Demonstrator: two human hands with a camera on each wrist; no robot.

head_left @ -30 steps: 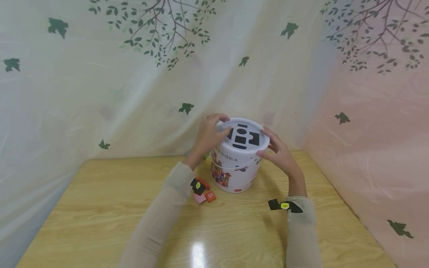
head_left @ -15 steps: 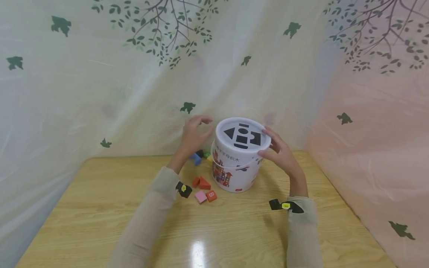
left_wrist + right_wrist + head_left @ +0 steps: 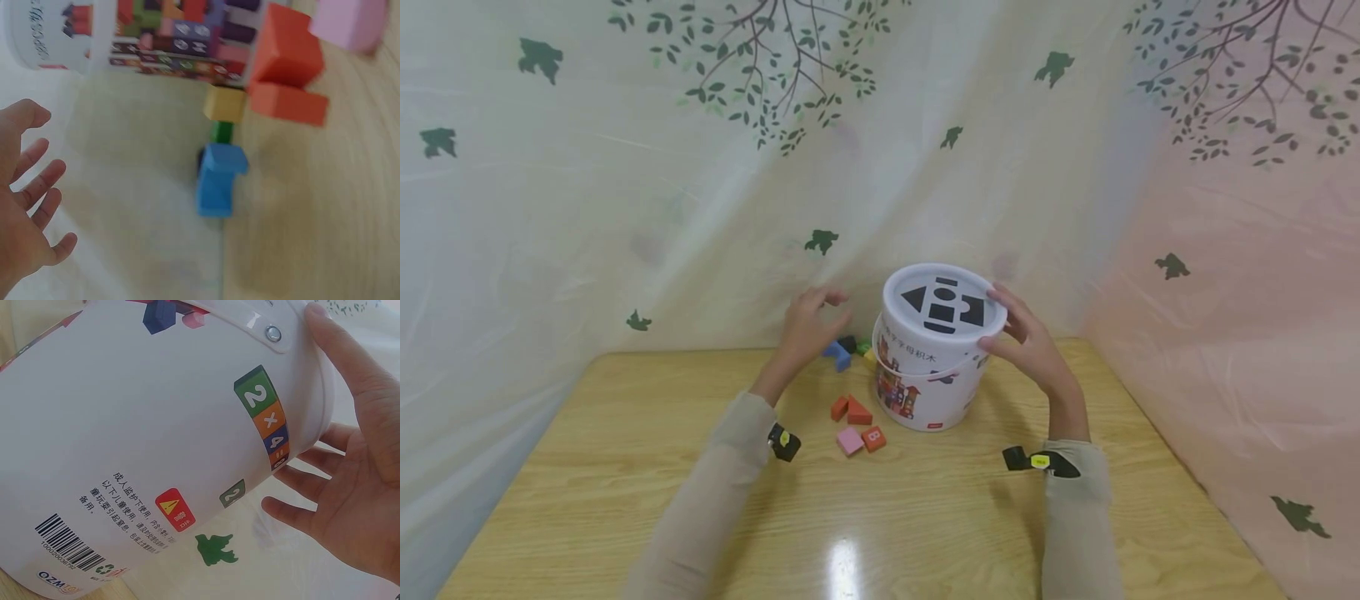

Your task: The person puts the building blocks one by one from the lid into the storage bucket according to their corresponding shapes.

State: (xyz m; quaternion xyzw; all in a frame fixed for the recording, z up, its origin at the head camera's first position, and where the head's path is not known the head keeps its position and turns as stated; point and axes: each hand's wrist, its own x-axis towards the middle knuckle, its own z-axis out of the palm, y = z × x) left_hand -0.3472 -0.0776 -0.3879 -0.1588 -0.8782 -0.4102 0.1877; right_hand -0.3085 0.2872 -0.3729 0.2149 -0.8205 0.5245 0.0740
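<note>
A white lidded toy-block bucket [image 3: 928, 392] stands upright on the table, its lid [image 3: 910, 279] marked with black shapes. My right hand [image 3: 1030, 346] holds the bucket's upper right rim, thumb in front and fingers behind; the right wrist view shows these fingers spread along the edge. Left of the bucket, my left hand [image 3: 808, 329] is in the air with loose, parted fingers and nothing in them. Below it and to its right lie a blue block [image 3: 838, 356] and a yellow block [image 3: 225, 103]. Nearer are red blocks [image 3: 859, 411], a pink block [image 3: 850, 441] and an orange-red block marked B [image 3: 873, 438].
The wooden table [image 3: 925, 517] reaches back to a hanging curtain [image 3: 715, 208] printed with leaves. A pinkish curtain [image 3: 1240, 350] borders the right side. A green block [image 3: 222, 132] sits between the yellow and blue ones. The bucket's white handle [image 3: 936, 375] hangs down in front.
My left hand has left the lid and moved left, then lower, away from the bucket. The blocks beside the bucket came into fuller view. My right hand stays at the rim.
</note>
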